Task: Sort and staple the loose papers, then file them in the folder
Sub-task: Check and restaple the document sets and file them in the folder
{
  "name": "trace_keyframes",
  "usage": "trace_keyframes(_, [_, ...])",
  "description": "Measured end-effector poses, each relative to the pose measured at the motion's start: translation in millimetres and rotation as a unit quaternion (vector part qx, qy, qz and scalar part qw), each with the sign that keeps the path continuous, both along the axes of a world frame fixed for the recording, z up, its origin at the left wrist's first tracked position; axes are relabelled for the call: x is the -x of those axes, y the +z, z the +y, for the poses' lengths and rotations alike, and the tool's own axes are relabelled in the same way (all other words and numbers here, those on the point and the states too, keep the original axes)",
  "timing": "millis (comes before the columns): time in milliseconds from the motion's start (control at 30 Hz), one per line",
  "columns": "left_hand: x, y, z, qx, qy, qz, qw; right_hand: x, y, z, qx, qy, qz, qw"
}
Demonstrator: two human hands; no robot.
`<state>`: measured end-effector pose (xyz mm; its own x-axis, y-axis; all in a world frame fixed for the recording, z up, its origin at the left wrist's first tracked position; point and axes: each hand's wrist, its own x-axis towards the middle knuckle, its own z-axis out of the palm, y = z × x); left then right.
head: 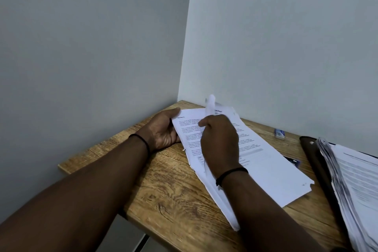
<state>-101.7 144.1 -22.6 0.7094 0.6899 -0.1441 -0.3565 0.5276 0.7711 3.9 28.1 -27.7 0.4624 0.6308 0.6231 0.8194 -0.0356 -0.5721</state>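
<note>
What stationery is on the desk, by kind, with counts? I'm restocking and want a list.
Paper stacks: 2, the loose papers under both hands and the filed stack at right.
Dark folder: 1.
Small blue and white box by the wall: 1.
Dark blue object, partly hidden under the papers: 1.
Total: 5.
</note>
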Motion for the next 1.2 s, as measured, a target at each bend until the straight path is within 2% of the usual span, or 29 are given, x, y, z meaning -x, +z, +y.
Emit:
trace_keyframes(100, [0, -1, 2, 0.008, -0.005, -0.004, 1.0, 6, 1, -1, 0.08, 0.011, -0.055, 0.995])
trace_keyframes(267, [-1, -2, 1, -0.006, -0.003, -0.003, 1.0, 18, 8, -5, 0.136, 0.023, -0.187, 0.973])
trace_keyframes(467, [0, 0, 3, -0.036, -0.012, 0.013, 0.999, 22, 12, -6, 0.145, 0.019, -0.226, 0.963])
trace_keyframes(700, [0, -1, 4, -0.069, -0.026, 0.028, 0.997, 15, 8, -3, 0.118, -0.011, -0.158, 0.98])
trace_keyframes(900, [-1, -1, 0, -0.064, -0.026, 0.018, 0.997, 10, 3, -3, 0.073, 0.024, 0.025, 0.997])
trace_keyframes(1200, [-1, -2, 1, -0.036, 0.002, 0.043, 0.998, 4, 6, -6, 0.001, -0.013, 0.041, 0.999])
